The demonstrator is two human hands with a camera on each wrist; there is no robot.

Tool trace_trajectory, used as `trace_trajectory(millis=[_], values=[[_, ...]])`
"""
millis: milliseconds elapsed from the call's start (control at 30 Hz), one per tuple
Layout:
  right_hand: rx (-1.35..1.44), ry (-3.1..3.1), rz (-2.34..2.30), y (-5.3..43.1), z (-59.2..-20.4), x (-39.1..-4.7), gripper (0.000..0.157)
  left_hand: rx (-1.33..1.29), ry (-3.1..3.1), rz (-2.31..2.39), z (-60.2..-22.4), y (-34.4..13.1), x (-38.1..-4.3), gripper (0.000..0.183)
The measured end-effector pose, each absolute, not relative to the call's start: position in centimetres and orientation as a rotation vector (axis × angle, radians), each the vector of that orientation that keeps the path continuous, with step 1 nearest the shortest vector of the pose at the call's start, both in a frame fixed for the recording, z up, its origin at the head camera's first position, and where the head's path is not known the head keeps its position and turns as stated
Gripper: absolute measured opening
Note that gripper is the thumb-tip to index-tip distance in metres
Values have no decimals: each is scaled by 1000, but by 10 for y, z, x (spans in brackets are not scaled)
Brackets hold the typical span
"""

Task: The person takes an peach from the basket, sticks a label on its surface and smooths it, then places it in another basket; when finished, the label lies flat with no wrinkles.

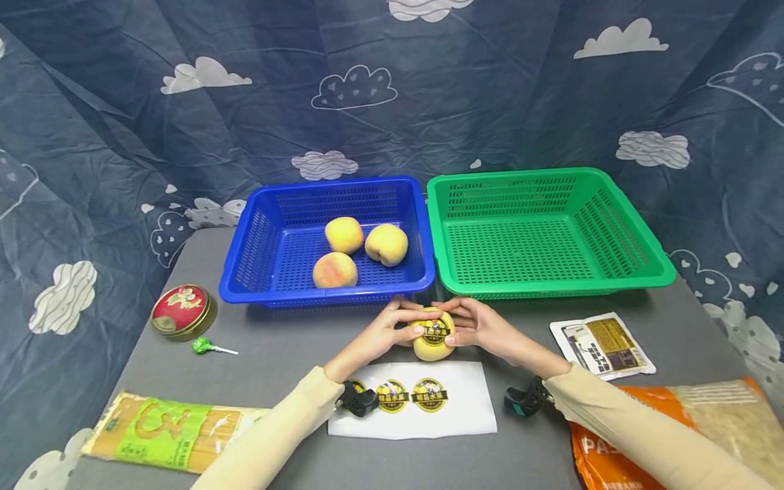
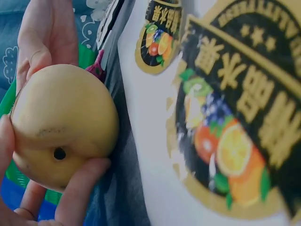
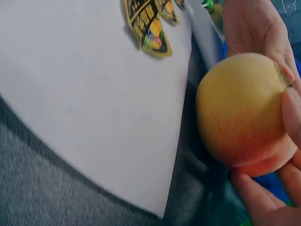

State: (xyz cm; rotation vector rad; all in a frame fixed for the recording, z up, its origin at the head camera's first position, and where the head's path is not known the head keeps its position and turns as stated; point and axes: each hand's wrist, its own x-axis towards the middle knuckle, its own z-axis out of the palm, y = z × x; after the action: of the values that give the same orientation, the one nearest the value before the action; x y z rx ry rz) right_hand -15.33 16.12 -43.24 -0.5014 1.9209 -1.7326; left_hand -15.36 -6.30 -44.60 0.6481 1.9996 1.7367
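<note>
Between my two hands is a yellow peach (image 1: 432,350) with a red blush, bearing a round black-and-gold fruit sticker (image 1: 435,331) on the side that faces the head camera. My left hand (image 1: 392,328) grips it from the left, thumb at the sticker's edge. From the right my right hand (image 1: 476,328) holds it, its thumb also by the sticker. Both wrist views show fingers curled round the peach (image 2: 66,117). Just below lies a white sticker sheet (image 1: 453,415) with several like stickers (image 1: 430,395), one partly covered by the left wrist camera.
A blue basket (image 1: 327,297) with three peaches (image 1: 386,244) stands behind my hands, a green basket (image 1: 557,284) beside it. Around lie a round tin (image 1: 184,309), a green lollipop (image 1: 202,346), a noodle pack (image 1: 165,432), a white pouch (image 1: 603,346) and an orange pasta bag (image 1: 612,449).
</note>
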Motion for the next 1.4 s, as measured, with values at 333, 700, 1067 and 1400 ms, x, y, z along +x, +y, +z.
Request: trace_trajectory(millis=[333,700,1067,1400], values=[[-396,1867,-1736,165,-428,-156,45,460,1887,1802,-446,-58,-152,34],[-475,1951,-1666,174,-421,-151,45,631,2087,1768,-447,-50,-150,30],[-579,2108,-1658,230,-385,-134,44,875,2532,1448,-437,-44,-131,52],[-291,2202,-1848,280,-394,-142,40,1144,2476,1576,-372,-15,-139,51]])
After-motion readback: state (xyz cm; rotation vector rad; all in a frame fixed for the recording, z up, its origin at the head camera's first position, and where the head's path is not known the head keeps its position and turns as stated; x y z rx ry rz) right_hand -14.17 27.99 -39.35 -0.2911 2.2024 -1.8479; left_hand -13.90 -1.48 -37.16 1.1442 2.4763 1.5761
